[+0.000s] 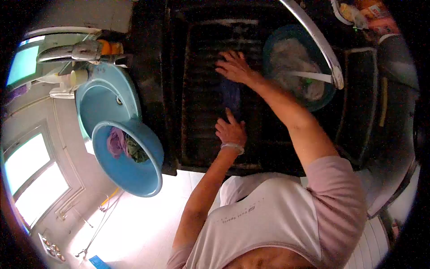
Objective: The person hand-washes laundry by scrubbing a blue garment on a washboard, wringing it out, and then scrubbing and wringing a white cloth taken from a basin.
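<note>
On the ribbed washboard lies a dark-blue cloth, the right hand spread wide at its far end, the left hand loose-fingered at the near.

Both hands at a dark ridged slab, light poor. Right hand palm down, fingers spread, at far end of a dark bluish cloth; left hand at near end, index finger extended onto it. To right, curved metal tap over teal basin, pale contents unclear. To left, blue tub holding pink cloth and dark green cloth.
</note>
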The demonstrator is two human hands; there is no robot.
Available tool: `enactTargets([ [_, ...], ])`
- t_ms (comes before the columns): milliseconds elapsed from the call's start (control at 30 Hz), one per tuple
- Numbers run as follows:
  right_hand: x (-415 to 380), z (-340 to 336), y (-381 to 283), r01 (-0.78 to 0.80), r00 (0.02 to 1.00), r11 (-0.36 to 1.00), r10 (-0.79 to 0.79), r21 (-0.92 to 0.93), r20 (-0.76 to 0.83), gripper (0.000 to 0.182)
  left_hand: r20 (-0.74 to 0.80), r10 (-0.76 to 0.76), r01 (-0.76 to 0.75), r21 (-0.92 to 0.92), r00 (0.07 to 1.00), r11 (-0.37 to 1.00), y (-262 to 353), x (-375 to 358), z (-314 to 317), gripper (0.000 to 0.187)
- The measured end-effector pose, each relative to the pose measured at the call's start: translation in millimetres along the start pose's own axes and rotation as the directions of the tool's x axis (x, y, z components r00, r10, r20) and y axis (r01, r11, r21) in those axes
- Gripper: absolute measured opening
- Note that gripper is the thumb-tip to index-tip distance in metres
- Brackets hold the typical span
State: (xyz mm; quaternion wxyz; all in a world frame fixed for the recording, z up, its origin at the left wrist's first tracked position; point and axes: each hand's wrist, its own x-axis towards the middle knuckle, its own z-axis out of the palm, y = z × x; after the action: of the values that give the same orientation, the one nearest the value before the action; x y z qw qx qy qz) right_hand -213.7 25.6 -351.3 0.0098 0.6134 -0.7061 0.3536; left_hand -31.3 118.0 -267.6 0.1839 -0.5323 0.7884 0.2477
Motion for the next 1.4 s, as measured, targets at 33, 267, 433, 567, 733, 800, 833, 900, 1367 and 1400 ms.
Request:
enactTargets([
  [33, -20, 3, 4, -0.012, 0.999, 0.996, 0.008, -0.084, -0.048, 0.02, -0.043, 0.02, -0.016, 0.073, 0.999, 0.997, 11, 1, -12, 0.078],
  [267, -84, -47, -78, -0.317, 0.908, 0.913, 0.214, 0.257, 0.36, 0.024, -0.139, 0.324, -0.246, 0.401, 0.936, 0.883, -16, 41, 13, 0.08],
  [433, 28, -1, -31, -0.402, 0.915, 0.888, 0.385, -0.222, -0.116, 0.027, -0.117, 0.324, -0.288, 0.251, 0.939, 0.924, -10, 35, -11, 0.076],
  [567, -58, -52, -70, -0.354, 0.915, 0.933, 0.331, 0.063, 0.232, 0.029, -0.201, 0.428, -0.308, 0.442, 0.881, 0.842, -36, 48, 8, 0.076],
  [733, -32, -5, -49, -0.269, 0.783, 0.943, 0.331, -0.193, 0.526, 0.028, -0.226, 0.429, -0.304, 0.434, 0.875, 0.848, -17, 51, 3, 0.073],
  [800, 10, 41, -4, -0.283, 0.949, 0.933, 0.238, -0.222, -0.206, 0.027, -0.19, 0.398, -0.345, 0.259, 0.898, 0.902, -16, 40, -1, 0.071],
  [833, 19, 31, -14, -0.278, 0.958, 0.932, 0.253, -0.232, -0.133, 0.026, -0.194, 0.41, -0.356, 0.261, 0.891, 0.897, -18, 43, -5, 0.072],
  [900, 13, -6, -30, -0.268, 0.955, 0.923, 0.292, -0.275, 0.048, 0.024, -0.176, 0.434, -0.392, 0.229, 0.884, 0.891, -20, 41, -5, 0.072],
  [1367, 25, -8, -21, -0.247, 0.891, 0.955, 0.158, -0.162, -0.425, 0.024, -0.033, 0.31, -0.288, 0.288, 0.95, 0.913, -13, 45, -4, 0.077],
  [1400, 8, -14, -4, -0.289, 0.895, 0.929, 0.348, 0.23, -0.279, 0.031, -0.016, 0.298, -0.28, 0.301, 0.954, 0.912, -13, 44, -6, 0.077],
])
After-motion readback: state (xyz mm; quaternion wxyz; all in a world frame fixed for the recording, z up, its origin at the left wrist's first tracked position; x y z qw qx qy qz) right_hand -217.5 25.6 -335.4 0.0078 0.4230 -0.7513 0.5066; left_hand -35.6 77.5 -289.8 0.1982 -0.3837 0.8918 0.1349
